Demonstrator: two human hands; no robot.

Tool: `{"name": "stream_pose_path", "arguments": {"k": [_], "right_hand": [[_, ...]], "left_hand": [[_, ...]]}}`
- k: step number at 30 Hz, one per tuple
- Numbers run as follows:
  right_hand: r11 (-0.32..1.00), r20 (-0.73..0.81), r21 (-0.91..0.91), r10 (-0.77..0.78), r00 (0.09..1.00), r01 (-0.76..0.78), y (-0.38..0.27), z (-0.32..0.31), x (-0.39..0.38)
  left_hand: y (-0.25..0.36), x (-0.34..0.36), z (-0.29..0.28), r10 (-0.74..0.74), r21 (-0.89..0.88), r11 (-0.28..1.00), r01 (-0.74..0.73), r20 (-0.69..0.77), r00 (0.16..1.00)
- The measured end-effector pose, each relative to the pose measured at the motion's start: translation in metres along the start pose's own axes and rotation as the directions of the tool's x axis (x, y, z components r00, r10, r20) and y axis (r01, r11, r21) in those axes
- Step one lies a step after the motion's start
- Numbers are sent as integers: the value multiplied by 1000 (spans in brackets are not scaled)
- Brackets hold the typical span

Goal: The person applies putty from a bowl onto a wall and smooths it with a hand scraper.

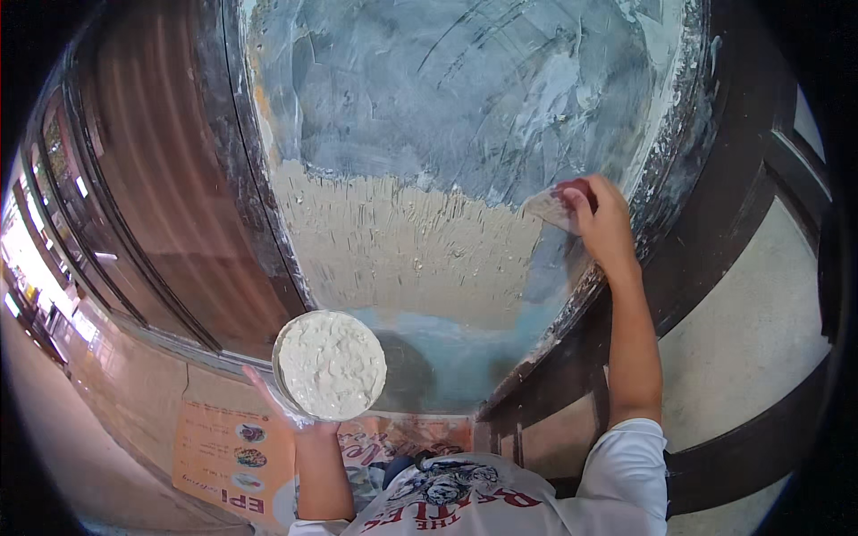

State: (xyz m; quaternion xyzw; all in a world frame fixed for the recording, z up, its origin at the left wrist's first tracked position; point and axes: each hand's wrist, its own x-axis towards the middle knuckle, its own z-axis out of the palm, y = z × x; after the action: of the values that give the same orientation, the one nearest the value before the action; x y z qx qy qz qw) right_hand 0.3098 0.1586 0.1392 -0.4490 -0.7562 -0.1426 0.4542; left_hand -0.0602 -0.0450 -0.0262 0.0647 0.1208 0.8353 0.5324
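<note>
My left hand [284, 413] holds up a round bowl [329, 364] full of lumpy white putty, gripping it from below. My right hand [604, 221] is raised against the wall, shut on a red-handled putty knife [556, 205]. The blade's putty-smeared edge presses on the wall panel [429, 134] at the right end of a freshly spread beige band of putty [393, 246]. Above the band the panel is grey-blue with white smears. Below it lies a bare blue patch [447, 344].
A dark, paint-flecked frame [666, 179] borders the panel on the right, and a dark post [237, 170] borders it on the left. Brown shutter slats [152, 179] stand further left. Printed paper sheets [234, 456] cover the floor below.
</note>
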Motion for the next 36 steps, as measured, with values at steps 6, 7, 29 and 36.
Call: {"name": "stream_pose_path", "arguments": {"k": [6, 7, 29, 36], "right_hand": [[989, 19, 59, 131, 991, -132, -6, -11, 1], [990, 21, 60, 126, 992, -127, -6, -8, -5], [654, 797, 494, -79, 598, -572, -82, 60, -69], [766, 821, 345, 34, 570, -542, -47, 57, -52]], "left_hand": [[3, -4, 1, -12, -47, 999, 12, -17, 1000], [3, -5, -1, -8, -51, 999, 7, -18, 1000], [-48, 4, 21, -274, -54, 957, 284, 147, 951], [-46, 4, 24, -297, -71, 947, 312, 170, 940]]}}
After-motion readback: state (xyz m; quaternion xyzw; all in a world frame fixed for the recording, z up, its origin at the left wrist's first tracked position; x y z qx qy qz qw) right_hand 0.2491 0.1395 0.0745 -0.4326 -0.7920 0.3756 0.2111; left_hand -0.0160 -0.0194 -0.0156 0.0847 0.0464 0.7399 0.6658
